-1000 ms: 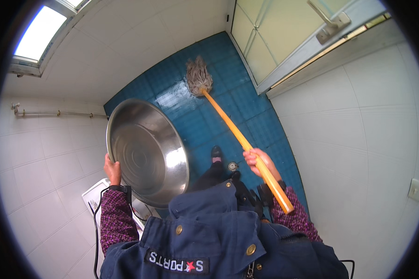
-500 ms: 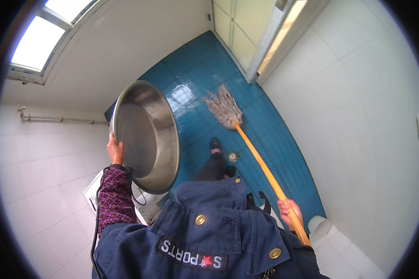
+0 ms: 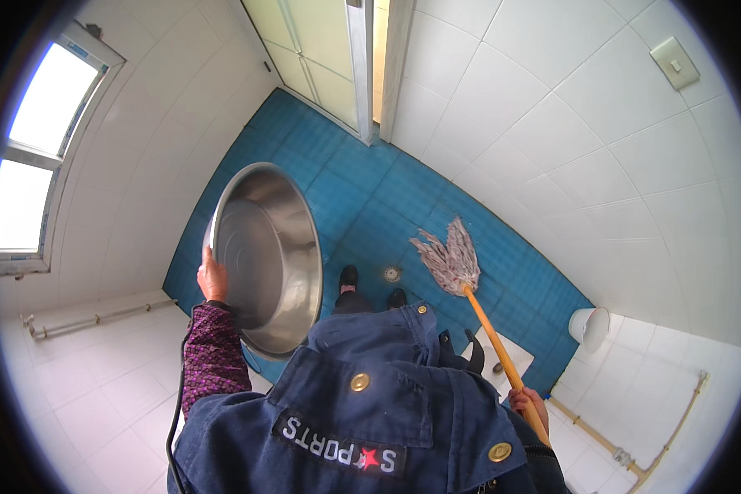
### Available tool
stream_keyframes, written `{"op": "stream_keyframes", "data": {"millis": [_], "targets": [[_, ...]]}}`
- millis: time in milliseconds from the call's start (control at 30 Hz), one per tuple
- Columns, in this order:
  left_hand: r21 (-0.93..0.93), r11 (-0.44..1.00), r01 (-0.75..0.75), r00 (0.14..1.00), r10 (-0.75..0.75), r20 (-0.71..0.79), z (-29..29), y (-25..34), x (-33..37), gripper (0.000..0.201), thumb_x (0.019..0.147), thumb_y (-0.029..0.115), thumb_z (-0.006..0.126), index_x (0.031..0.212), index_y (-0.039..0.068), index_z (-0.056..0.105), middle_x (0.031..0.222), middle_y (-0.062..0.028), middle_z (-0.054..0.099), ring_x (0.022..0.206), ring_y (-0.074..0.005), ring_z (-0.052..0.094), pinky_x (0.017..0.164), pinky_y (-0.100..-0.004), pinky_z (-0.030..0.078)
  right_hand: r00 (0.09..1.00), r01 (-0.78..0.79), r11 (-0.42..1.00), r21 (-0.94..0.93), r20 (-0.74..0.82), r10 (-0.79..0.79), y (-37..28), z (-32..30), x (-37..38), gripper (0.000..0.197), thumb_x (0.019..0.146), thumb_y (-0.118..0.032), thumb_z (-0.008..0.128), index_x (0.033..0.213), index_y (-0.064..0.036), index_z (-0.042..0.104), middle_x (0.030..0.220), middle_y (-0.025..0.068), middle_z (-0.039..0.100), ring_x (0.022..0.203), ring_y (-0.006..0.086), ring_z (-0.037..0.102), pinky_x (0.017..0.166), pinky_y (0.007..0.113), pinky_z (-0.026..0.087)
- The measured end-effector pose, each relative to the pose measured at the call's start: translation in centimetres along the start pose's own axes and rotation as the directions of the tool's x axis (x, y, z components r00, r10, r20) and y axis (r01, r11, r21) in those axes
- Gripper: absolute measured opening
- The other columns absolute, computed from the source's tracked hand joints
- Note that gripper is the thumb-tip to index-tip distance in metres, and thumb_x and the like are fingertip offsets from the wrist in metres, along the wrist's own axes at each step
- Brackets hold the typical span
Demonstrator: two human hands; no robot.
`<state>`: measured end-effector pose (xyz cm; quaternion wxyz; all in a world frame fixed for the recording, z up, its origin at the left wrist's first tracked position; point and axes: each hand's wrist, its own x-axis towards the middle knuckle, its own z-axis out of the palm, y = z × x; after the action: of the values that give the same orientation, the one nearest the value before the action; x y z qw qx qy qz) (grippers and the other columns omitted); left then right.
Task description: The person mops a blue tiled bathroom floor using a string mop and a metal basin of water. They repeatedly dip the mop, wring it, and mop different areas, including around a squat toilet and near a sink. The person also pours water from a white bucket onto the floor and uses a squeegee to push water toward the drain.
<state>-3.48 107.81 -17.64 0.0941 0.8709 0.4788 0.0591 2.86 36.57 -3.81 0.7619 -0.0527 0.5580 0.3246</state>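
Observation:
My left hand (image 3: 212,280) grips the rim of a large round metal basin (image 3: 265,255), which is tipped on its side with its hollow facing right. The fingers are mostly behind the rim. My right hand (image 3: 528,403) is closed around the wooden handle of a mop (image 3: 498,342). From there the handle runs forward to a grey-pink string head (image 3: 449,259) lying on the blue floor near the right wall.
Blue tiles (image 3: 350,198) cover the floor, with a round drain (image 3: 392,273) by my feet. A white bucket (image 3: 589,327) stands at the right. Ahead is a door (image 3: 313,58). Pipes (image 3: 99,319) run along the left wall, and a window (image 3: 41,156) is above.
The view has turned to the right. The mop head has come nearer and shifted right over the floor. Both hands keep their hold on the basin and the mop.

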Motion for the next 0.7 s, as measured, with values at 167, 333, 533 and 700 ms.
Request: {"op": "stream_keyframes", "data": {"millis": [167, 333, 533, 700], "targets": [[-0.030, 0.975, -0.222, 0.974, 0.223, 0.037, 1.6, 3.3, 3.4, 0.052, 0.071, 0.003, 0.048, 0.123, 0.012, 0.045, 0.074, -0.0231, 0.061, 0.070, -0.0394, 0.060, 0.065, -0.0478, 0.047, 0.992, 0.114, 0.992, -0.062, -0.043, -0.117, 4.4, 3.1, 1.7, 0.016, 0.084, -0.009, 0.049, 0.087, 0.0050, 0.042, 0.066, 0.0033, 0.046, 0.053, 0.0081, 0.046, 0.050, 0.019, 0.043], [-0.142, 0.922, -0.361, 0.913, 0.380, 0.148, 2.0, 7.0, 5.9, 0.053, 0.069, 0.001, 0.048, 0.121, 0.009, 0.045, 0.082, -0.0241, 0.060, 0.077, -0.0389, 0.060, 0.070, -0.0457, 0.047, 0.993, 0.115, 0.993, -0.009, -0.016, -0.115, 9.7, 5.3, 2.3, 0.014, 0.085, -0.009, 0.047, 0.083, 0.0041, 0.042, 0.065, 0.0019, 0.044, 0.053, 0.0074, 0.044, 0.050, 0.018, 0.042], [-0.182, 0.797, -0.576, 0.792, 0.600, 0.118, 4.0, 12.9, 8.9, 0.051, 0.070, 0.001, 0.047, 0.120, 0.012, 0.048, 0.077, -0.0223, 0.060, 0.071, -0.0380, 0.059, 0.065, -0.0459, 0.046, 0.989, 0.118, 0.978, 0.173, 0.070, -0.132, 13.7, 4.7, 3.5, 0.013, 0.086, -0.008, 0.046, 0.085, 0.0033, 0.041, 0.066, 0.0015, 0.043, 0.055, 0.0072, 0.043, 0.049, 0.018, 0.041], [-0.216, 0.675, -0.705, 0.664, 0.736, 0.132, 5.1, 17.7, 9.7, 0.054, 0.071, 0.000, 0.047, 0.122, 0.015, 0.048, 0.069, -0.0180, 0.058, 0.062, -0.0324, 0.058, 0.058, -0.0417, 0.045, 0.983, 0.065, 0.950, 0.306, 0.145, -0.113, 12.2, 1.3, 6.4, 0.013, 0.085, -0.007, 0.047, 0.089, 0.0036, 0.040, 0.071, 0.0045, 0.044, 0.057, 0.0086, 0.045, 0.049, 0.018, 0.042]]}}
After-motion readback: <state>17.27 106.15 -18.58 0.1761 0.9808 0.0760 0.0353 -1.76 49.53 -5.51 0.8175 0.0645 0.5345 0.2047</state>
